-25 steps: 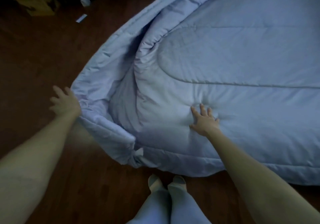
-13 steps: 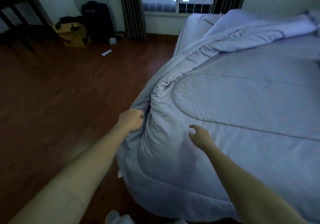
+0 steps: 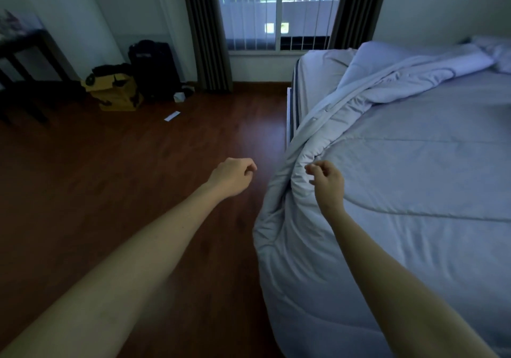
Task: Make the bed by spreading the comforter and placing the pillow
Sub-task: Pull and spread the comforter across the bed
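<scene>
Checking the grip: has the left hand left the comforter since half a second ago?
Yes. The left hand moved left off the comforter fold, now over floor.

A home bedroom: bed (image 3: pixel 309 81) with comforter (image 3: pixel 414 164), curtained window (image 3: pixel 276 11), wooden floor (image 3: pixel 138 177), bags (image 3: pixel 119 92) by the wall.

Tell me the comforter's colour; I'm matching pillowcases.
Pale lavender-blue, plain with stitched quilting lines, in the head view: comforter.

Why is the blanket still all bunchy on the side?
Not spread flat yet. The comforter has a thick fold bunched along the bed's left edge, and bare sheet shows near the window.
</scene>
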`<state>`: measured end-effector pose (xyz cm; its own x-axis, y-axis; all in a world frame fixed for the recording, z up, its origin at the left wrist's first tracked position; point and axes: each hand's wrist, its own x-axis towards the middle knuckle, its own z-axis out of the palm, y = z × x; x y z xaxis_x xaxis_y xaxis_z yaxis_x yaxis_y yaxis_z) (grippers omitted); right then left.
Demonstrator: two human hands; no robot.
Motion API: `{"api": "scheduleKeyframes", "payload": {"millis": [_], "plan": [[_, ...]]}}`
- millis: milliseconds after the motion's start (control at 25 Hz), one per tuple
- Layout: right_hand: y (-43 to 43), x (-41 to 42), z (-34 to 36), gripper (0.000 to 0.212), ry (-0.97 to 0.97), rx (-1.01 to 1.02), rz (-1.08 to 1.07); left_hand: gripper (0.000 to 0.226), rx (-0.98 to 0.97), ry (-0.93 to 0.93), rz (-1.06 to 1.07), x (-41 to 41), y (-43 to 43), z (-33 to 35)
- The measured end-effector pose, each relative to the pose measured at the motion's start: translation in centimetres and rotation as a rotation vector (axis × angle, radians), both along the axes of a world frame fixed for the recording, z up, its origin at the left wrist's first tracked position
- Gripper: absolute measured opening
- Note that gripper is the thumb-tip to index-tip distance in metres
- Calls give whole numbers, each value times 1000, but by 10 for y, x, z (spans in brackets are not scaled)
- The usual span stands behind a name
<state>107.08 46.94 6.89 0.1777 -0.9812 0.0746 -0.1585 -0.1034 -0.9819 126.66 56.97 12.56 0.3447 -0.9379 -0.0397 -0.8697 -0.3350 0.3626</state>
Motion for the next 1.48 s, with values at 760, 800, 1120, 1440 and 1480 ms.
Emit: {"api": "scheduleKeyframes", "payload": {"millis": [760, 800, 1120, 1440, 1480], "plan": [[-209, 161, 16, 19, 30, -29, -459, 26, -35, 24, -592, 167, -311, 23], [-222, 164, 20, 19, 31, -27, -485, 26, -32, 13, -612, 173, -329, 22], [-317, 208, 15, 19, 113, 11, -806, 27, -23, -17, -934, 225, -490, 16], [-340, 255, 27, 15, 205, 99, -1134, 28, 33, -124, -1258, 248, -616, -6], [-340, 254, 28, 15, 213, 114, -1181, 28, 42, -120, -1311, 238, -625, -11]]}}
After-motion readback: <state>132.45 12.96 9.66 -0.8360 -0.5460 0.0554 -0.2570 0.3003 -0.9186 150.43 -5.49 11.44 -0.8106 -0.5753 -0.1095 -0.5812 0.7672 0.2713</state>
